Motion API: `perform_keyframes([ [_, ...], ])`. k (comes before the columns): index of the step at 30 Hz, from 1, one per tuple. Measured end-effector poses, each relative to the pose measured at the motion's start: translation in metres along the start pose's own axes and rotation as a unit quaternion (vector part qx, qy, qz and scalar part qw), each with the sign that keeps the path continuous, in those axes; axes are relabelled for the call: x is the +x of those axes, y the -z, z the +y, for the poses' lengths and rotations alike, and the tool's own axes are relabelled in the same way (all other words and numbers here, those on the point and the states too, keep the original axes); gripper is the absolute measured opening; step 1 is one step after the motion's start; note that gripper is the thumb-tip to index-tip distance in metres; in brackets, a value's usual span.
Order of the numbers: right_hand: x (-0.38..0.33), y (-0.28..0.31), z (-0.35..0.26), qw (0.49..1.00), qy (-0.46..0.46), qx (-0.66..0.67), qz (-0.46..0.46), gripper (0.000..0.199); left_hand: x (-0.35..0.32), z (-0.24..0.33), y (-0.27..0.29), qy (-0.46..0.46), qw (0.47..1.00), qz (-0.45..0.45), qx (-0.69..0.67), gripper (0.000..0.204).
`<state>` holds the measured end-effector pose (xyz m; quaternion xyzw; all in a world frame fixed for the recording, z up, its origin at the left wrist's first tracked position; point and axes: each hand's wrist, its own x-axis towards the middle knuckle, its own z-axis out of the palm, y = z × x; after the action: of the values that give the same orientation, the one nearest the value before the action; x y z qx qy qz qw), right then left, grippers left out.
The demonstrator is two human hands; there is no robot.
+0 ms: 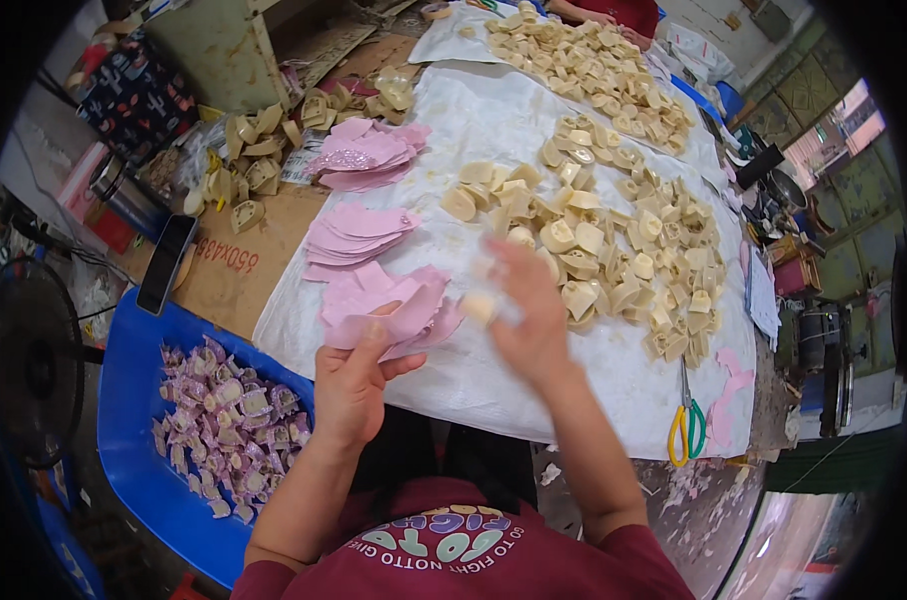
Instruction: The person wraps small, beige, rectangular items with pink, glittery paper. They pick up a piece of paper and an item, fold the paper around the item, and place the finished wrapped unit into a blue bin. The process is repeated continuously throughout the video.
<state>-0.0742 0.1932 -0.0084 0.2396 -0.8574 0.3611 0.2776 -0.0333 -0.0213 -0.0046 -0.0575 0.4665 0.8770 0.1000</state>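
Left hand [352, 385] on pink cutouts [389, 305].

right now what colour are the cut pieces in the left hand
Pink, the cut pieces in the left hand; head view.

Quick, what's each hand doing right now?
Left hand: closed on a pink cut-out piece.
Right hand: blurred, a small cream piece at its fingers; grip cannot be told.

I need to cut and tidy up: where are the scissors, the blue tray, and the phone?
scissors [686, 428], head view, on the handles.
blue tray [134, 350], head view, on its bare upper rim.
phone [166, 264], head view, on its dark screen.
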Motion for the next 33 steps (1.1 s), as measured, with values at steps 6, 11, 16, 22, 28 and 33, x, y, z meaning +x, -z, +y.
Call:
perform_keyframes([
  [6,0.067,0.017,0.073,0.944,-0.225,-0.221,-0.102,0.051,0.000,0.002,-0.016,-0.018,0.998,-0.016,-0.060,0.037],
  [11,0.036,0.039,0.060,0.945,-0.253,-0.169,-0.122,0.053,-0.003,0.007,-0.009,-0.016,0.996,-0.028,-0.085,0.041],
  [16,-0.009,0.067,0.041,0.965,-0.189,-0.176,-0.036,0.048,0.016,-0.004,-0.055,0.012,0.993,-0.069,-0.094,0.047],
  [22,-0.038,0.088,0.053,0.909,-0.253,0.275,0.186,0.041,0.073,-0.060,-0.145,0.009,0.983,-0.142,-0.115,0.048],
  [28,-0.055,0.107,0.044,0.846,-0.243,0.458,0.122,0.037,0.107,-0.093,-0.181,-0.006,0.991,-0.118,-0.060,0.039],
  [33,-0.047,0.094,0.045,0.969,-0.184,0.100,0.133,0.031,0.112,-0.101,-0.179,-0.009,0.996,-0.084,-0.001,0.035],
])
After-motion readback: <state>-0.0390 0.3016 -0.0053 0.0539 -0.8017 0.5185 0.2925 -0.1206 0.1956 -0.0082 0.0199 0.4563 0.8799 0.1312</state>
